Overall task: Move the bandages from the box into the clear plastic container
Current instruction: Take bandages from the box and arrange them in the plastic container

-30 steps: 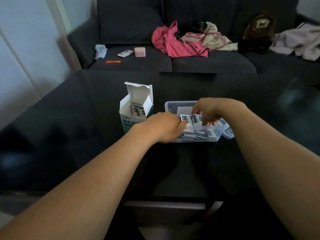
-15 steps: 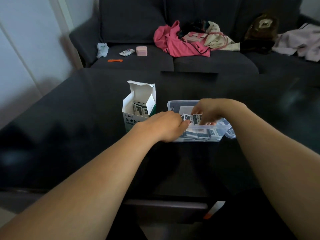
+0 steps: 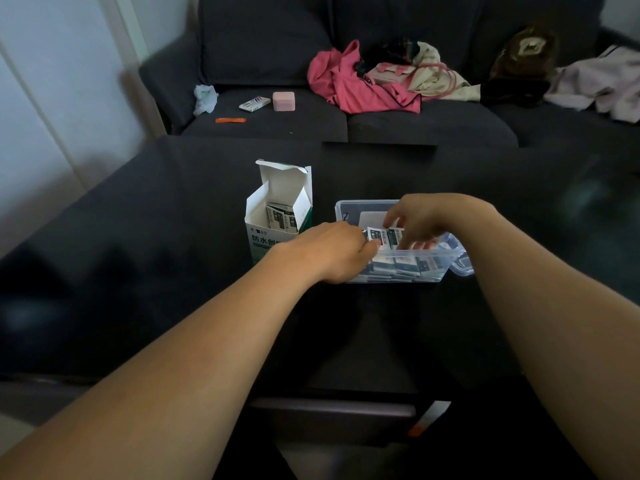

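Clear plastic container (image 3: 353, 207) sits under both hands; the left hand (image 3: 334, 251) and right hand (image 3: 420, 220) pinch bandages (image 3: 384, 236) together above it. Best lay them flat; more wait in the box (image 3: 263, 237) beside the left hand.

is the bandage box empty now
No, a few bandages still stand inside the open box, left of the clear container.

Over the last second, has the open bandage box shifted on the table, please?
No. The box keeps the same small gap to the left of the clear plastic container; only the camera drifted.
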### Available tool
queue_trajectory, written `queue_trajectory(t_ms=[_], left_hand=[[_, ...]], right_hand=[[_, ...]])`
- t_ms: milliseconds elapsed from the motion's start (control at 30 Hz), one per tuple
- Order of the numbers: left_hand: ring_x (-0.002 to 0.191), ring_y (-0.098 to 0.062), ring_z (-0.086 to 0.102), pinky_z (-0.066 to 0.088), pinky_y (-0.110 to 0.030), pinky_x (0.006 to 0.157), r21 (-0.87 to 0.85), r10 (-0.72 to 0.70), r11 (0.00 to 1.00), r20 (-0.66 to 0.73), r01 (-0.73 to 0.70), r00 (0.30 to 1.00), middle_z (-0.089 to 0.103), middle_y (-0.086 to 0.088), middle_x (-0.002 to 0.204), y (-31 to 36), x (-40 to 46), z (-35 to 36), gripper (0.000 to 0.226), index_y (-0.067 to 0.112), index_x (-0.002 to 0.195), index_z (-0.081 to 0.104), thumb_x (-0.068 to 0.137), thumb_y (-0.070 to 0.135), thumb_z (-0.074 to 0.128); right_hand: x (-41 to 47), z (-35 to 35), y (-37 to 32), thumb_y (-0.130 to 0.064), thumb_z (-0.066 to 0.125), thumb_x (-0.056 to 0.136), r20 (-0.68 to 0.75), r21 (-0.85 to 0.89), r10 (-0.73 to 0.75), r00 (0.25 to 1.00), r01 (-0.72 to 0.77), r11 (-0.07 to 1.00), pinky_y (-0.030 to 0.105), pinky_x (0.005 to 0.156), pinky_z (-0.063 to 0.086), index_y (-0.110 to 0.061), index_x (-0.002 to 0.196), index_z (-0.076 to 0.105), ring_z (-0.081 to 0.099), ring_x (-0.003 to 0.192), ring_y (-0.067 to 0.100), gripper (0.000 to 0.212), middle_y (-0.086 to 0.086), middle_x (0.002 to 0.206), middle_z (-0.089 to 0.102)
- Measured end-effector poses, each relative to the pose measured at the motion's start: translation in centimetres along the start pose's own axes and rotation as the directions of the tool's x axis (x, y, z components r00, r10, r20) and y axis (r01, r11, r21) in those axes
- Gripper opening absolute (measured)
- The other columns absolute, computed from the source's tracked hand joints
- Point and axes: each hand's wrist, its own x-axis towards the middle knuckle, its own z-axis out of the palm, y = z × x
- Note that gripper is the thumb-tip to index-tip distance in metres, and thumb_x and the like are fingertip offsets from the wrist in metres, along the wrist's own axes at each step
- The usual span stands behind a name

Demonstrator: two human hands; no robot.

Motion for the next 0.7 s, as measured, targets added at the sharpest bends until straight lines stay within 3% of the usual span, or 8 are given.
queue_trajectory(t_ms=[267, 467, 700], left_hand=[[0.076, -0.018, 0.051, 0.038, -0.034, 0.075, -0.001, 0.012, 1.0, -0.016, -0.012, 1.0, 0.047, 0.001, 0.078, -0.1, 0.1, 0.1, 0.044, 0.02, 0.089, 0.054, 0.109, 0.046, 0.026], [0.069, -0.01, 0.048, 0.038, -0.034, 0.073, -0.009, 0.017, 1.0, -0.021, -0.017, 1.0, 0.045, 0.004, 0.074, -0.5, 0.4, 0.3, 0.046, 0.019, 0.084, 0.053, 0.108, 0.047, 0.025], [0.068, -0.008, 0.047, 0.037, -0.033, 0.072, -0.01, 0.017, 1.0, -0.016, -0.017, 1.0, 0.047, 0.005, 0.075, -0.5, 0.6, 0.3, 0.045, 0.02, 0.087, 0.055, 0.108, 0.046, 0.026]], right_hand=[[-0.4, 0.4, -0.8, -0.017, 0.069, 0.091, 0.006, -0.041, 0.014, 1.0, -0.014, 0.999, 0.029, 0.066, 0.054, -0.027, 0.14, 0.053, 0.066, 0.089, 0.02, 0.052, 0.004, 0.125, 0.061], [-0.6, 0.8, -1.6, -0.02, 0.064, 0.095, -0.001, -0.086, 0.024, 1.0, -0.024, 0.996, 0.029, 0.07, 0.055, -0.022, 0.137, 0.056, 0.064, 0.084, 0.018, 0.043, 0.0, 0.101, 0.06], [-0.6, 0.2, -1.6, -0.019, 0.068, 0.092, 0.021, 0.0, 0.052, 0.998, -0.052, 0.999, 0.03, 0.065, 0.055, -0.026, 0.142, 0.051, 0.065, 0.091, 0.022, 0.054, 0.003, 0.109, 0.059]])
